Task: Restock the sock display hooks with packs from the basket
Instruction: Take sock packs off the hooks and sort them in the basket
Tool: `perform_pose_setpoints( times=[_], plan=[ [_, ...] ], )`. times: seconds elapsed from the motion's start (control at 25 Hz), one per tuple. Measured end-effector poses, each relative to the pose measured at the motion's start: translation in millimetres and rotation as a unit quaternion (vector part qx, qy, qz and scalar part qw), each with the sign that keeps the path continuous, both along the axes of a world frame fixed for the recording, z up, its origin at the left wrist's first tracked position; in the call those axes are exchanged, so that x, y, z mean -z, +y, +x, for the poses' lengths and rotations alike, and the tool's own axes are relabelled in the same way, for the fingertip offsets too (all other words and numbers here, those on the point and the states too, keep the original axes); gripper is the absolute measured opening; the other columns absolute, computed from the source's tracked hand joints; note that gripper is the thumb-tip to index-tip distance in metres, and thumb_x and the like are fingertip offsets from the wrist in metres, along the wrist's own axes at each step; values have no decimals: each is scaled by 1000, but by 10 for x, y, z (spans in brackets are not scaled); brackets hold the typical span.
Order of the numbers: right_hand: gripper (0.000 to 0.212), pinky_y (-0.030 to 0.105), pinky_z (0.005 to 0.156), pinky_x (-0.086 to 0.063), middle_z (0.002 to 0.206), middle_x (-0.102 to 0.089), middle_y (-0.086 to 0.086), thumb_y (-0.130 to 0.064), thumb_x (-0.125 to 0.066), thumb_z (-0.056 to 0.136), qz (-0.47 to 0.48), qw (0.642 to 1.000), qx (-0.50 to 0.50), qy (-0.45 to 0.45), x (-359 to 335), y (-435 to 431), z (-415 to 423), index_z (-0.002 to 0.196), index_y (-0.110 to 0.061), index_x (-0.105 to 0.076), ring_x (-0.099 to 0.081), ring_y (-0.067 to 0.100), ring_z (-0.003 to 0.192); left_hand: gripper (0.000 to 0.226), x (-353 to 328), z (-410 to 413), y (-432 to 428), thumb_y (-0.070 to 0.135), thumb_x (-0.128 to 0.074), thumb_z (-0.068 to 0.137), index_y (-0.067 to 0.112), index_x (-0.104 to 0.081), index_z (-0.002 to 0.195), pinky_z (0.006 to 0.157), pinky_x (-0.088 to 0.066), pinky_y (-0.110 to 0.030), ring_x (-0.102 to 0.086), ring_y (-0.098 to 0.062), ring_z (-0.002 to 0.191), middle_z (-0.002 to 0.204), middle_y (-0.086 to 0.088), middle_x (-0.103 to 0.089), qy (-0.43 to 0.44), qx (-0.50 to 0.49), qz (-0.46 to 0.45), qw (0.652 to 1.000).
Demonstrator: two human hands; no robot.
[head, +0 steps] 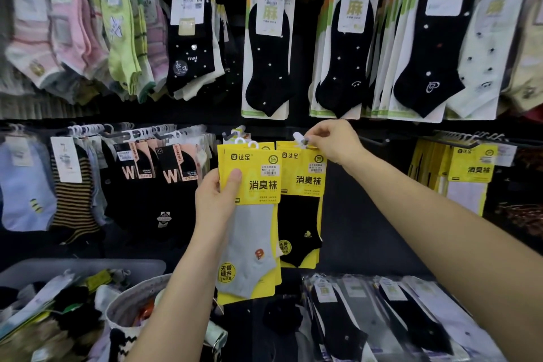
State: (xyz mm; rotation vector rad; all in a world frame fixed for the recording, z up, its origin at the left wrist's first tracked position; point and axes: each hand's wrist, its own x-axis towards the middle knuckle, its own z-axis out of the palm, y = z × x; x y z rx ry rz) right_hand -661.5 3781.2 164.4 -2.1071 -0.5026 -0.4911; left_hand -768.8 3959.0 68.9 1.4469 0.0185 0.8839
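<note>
My left hand point(216, 200) grips a small stack of yellow sock packs; the front pack point(249, 214) shows a grey sock. To its right my right hand point(332, 142) pinches the white hanger clip of a yellow pack with a black sock point(299, 214), up at the level of the lower hook row. A dark display hook point(230, 135) juts out just above the held stack. A white woven basket point(129, 303) with more packs stands at the lower left, below my left forearm.
Full hooks of socks surround the spot: black W-marked packs point(164, 173) to the left, more yellow packs point(467, 173) to the right, black socks on green-edged cards point(267, 53) above. Bagged socks point(382, 317) lie on the shelf at lower right; a clear bin point(44, 273) sits lower left.
</note>
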Motion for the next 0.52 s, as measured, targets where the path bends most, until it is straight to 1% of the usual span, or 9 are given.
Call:
perform_pose_setpoints(
  times=[0.08, 0.16, 0.2, 0.24, 0.28, 0.32, 0.4, 0.48, 0.52],
  plan=[
    [12, 22, 69, -42, 78, -61, -10, -24, -59, 89, 42, 996, 30, -79, 33, -36, -108, 79, -22, -65, -53, 2, 73, 13, -11, -5, -29, 20, -55, 93, 12, -64, 99, 65, -53, -15, -65, -6, 79, 91, 2, -69, -4, 4, -1, 1000],
    [19, 21, 61, -38, 68, -58, -12, -35, -60, 87, 80, 989, 6, -126, 91, -31, -274, 75, -22, -63, -50, 1, 64, 12, -27, -10, -83, 19, -57, 92, 12, -65, 99, 65, -53, -16, -67, -10, 81, 93, -1, -70, -9, 10, -3, 1000],
    [22, 22, 59, -39, 68, -57, -12, -42, -61, 85, 59, 991, -15, -122, 128, -6, -359, 75, -23, -62, -50, 1, 64, 9, -39, -20, -124, 19, -58, 91, 14, -65, 95, 66, -54, -17, -67, -12, 81, 93, -2, -70, -15, 14, -1, 1000],
    [25, 22, 60, -42, 72, -57, -12, -49, -62, 81, 17, 994, -30, -102, 173, 29, -436, 78, -24, -61, -52, 2, 67, 6, -52, -33, -174, 19, -60, 90, 18, -66, 90, 67, -55, -19, -67, -15, 82, 93, -3, -70, -21, 19, 5, 1000],
    [29, 23, 61, -44, 77, -56, -13, -52, -64, 79, -24, 996, -38, -72, 219, 58, -491, 83, -23, -60, -53, 3, 71, 5, -58, -36, -218, 20, -61, 89, 22, -65, 87, 70, -56, -23, -68, -17, 83, 96, -5, -70, -22, 24, 11, 999],
    [32, 24, 61, -44, 80, -55, -13, -51, -66, 77, -43, 997, -41, -47, 254, 72, -521, 85, -22, -58, -53, 5, 73, 4, -58, -33, -255, 21, -63, 88, 23, -66, 87, 75, -57, -31, -68, -20, 87, 101, -7, -69, -18, 27, 20, 999],
    [29, 25, 62, -44, 81, -57, -8, -45, -71, 76, -22, 999, -36, -28, 271, 51, -533, 85, -20, -59, -55, 10, 75, 4, -37, -25, -308, 22, -64, 87, 21, -66, 91, 82, -56, -44, -68, -24, 91, 103, -9, -69, -2, 34, 20, 999],
    [21, 28, 68, -49, 86, -62, -3, -37, -73, 77, 12, 999, -35, -11, 277, -12, -519, 84, -21, -61, -60, 13, 82, 5, -3, -15, -336, 21, -63, 88, 19, -66, 90, 84, -54, -49, -68, -29, 92, 99, -11, -71, 7, 44, -6, 999],
    [16, 32, 73, -51, 89, -65, -2, -33, -73, 78, 25, 999, -39, 2, 285, -54, -503, 82, -22, -62, -62, 15, 87, 5, 7, -14, -334, 20, -61, 89, 19, -66, 87, 83, -54, -49, -68, -31, 92, 96, -11, -71, 11, 41, -19, 999]
  ],
)
